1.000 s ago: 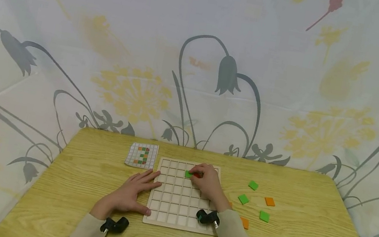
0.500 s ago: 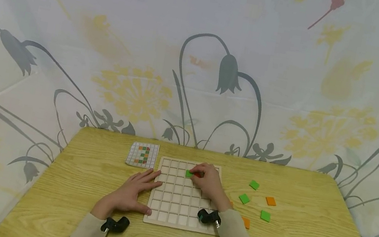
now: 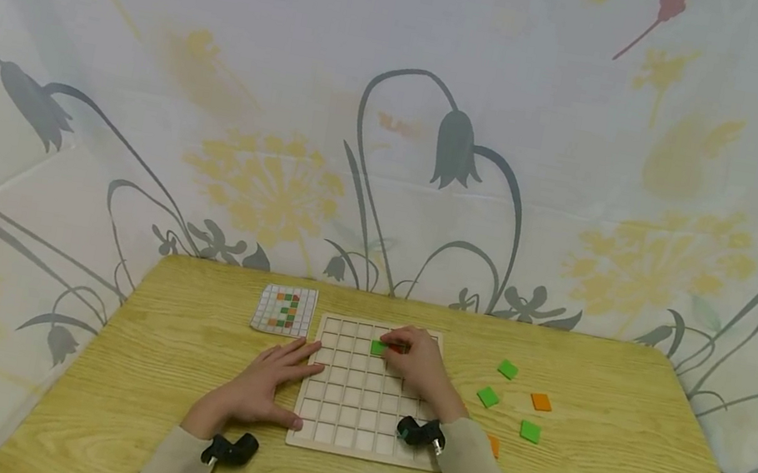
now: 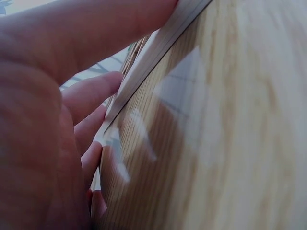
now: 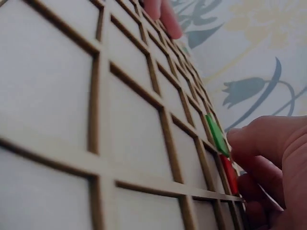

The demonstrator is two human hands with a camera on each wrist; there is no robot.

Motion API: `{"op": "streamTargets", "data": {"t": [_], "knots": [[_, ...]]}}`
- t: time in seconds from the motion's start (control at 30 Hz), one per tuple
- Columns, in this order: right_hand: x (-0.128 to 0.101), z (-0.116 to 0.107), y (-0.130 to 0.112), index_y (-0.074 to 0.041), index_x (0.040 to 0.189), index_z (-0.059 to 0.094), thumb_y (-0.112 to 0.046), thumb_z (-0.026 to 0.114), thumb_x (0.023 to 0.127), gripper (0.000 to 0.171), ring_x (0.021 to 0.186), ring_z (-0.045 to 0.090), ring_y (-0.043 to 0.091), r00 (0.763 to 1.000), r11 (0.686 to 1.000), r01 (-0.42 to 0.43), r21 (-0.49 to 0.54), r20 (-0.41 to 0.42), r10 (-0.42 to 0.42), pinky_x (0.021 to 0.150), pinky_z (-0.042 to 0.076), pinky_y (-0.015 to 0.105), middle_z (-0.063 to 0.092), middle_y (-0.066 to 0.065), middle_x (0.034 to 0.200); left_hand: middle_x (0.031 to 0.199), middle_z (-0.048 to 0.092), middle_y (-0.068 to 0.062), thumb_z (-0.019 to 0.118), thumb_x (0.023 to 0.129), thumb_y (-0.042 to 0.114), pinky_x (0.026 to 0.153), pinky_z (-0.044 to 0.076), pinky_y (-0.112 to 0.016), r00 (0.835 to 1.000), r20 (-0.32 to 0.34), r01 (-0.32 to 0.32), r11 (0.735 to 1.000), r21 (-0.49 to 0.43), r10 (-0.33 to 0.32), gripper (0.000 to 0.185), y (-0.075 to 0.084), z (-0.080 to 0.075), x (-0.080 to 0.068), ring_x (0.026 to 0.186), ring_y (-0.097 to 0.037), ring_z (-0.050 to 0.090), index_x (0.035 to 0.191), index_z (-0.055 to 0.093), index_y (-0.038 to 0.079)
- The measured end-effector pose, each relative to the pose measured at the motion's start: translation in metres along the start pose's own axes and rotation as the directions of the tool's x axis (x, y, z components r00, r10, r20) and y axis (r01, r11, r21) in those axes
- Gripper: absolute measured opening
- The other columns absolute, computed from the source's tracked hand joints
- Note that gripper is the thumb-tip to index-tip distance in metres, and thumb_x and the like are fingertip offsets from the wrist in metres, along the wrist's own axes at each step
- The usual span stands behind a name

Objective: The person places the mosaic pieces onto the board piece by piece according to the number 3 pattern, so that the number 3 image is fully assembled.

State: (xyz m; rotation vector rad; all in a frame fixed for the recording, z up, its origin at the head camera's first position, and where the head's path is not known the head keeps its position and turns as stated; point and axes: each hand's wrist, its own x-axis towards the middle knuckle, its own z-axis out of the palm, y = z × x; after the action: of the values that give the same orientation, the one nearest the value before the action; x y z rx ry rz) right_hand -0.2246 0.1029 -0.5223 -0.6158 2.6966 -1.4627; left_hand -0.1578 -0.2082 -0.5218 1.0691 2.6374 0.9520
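In the head view a pale wooden grid board (image 3: 352, 388) lies on the table. My right hand (image 3: 420, 366) is over its upper right part, thumb and index finger curled at a green square tile (image 3: 378, 348) in an upper row. From the right wrist view, the thumb (image 5: 249, 136) touches the green tile (image 5: 217, 136), which looks slightly tilted. A red tile (image 5: 229, 175) sits beside it, partly covered by the fingers. My left hand (image 3: 261, 385) is spread along the board's left edge, fingertips and thumb resting on the rim. The left wrist view shows these fingers (image 4: 93, 93) against the frame (image 4: 156, 50).
A paper card (image 3: 285, 310) with a printed coloured-square pattern lies behind the board's left corner. To the right are loose green tiles (image 3: 531, 431) and orange tiles (image 3: 541, 402), one orange tile partly hidden by the right sleeve. A patterned cloth (image 3: 383, 212) hangs behind the table.
The right index fingertip has lifted slightly off the green tile, widening the gap to the thumb. The left hand and the loose tiles stay where they were.
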Motion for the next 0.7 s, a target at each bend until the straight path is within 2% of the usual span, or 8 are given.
{"op": "streamTargets", "data": {"t": [0.2,0.37,0.57,0.7], "knots": [[-0.001,-0.010,-0.003,-0.008,0.112,0.075,-0.008,0.071,0.092,0.021,0.099,0.066,0.023,0.998,0.996,-0.063,0.067,0.021,0.062,0.082,0.054,0.040,0.069,0.005,0.113,0.164,0.021,-0.009,0.076,0.080,0.056,0.113,0.010,-0.066,1.000,-0.006,0.002,1.000,-0.003,-0.002,0.089,0.000,0.001,-0.001,0.150,-0.037,0.010,0.152,0.045,0.012],[-0.001,-0.025,-0.006,-0.009,0.115,0.075,-0.011,0.068,0.094,0.022,0.105,0.063,0.029,0.995,0.993,-0.100,0.054,0.019,0.099,0.085,0.053,0.044,0.067,0.007,0.121,0.164,0.022,-0.010,0.077,0.080,0.054,0.113,0.009,-0.066,1.000,-0.007,0.004,1.000,-0.007,-0.004,0.089,0.000,0.001,-0.001,0.150,-0.038,0.010,0.151,0.045,0.012],[-0.007,-0.045,-0.009,-0.008,0.118,0.073,-0.010,0.068,0.095,0.024,0.110,0.061,0.031,0.996,0.996,-0.088,0.004,0.031,0.088,0.093,0.050,0.047,0.066,0.007,0.124,0.164,0.021,-0.011,0.076,0.081,0.055,0.112,0.009,-0.067,1.000,-0.003,0.002,1.000,-0.014,-0.002,0.089,0.002,0.001,-0.001,0.150,-0.038,0.010,0.152,0.045,0.011],[-0.014,-0.059,-0.006,-0.007,0.117,0.073,-0.009,0.067,0.094,0.024,0.110,0.061,0.029,0.998,0.998,-0.055,-0.017,0.024,0.055,0.092,0.051,0.045,0.067,0.008,0.120,0.164,0.021,-0.011,0.074,0.081,0.058,0.113,0.009,-0.067,1.000,-0.003,0.000,1.000,-0.012,0.000,0.090,0.002,0.000,-0.001,0.150,-0.037,0.010,0.152,0.045,0.011]]}}
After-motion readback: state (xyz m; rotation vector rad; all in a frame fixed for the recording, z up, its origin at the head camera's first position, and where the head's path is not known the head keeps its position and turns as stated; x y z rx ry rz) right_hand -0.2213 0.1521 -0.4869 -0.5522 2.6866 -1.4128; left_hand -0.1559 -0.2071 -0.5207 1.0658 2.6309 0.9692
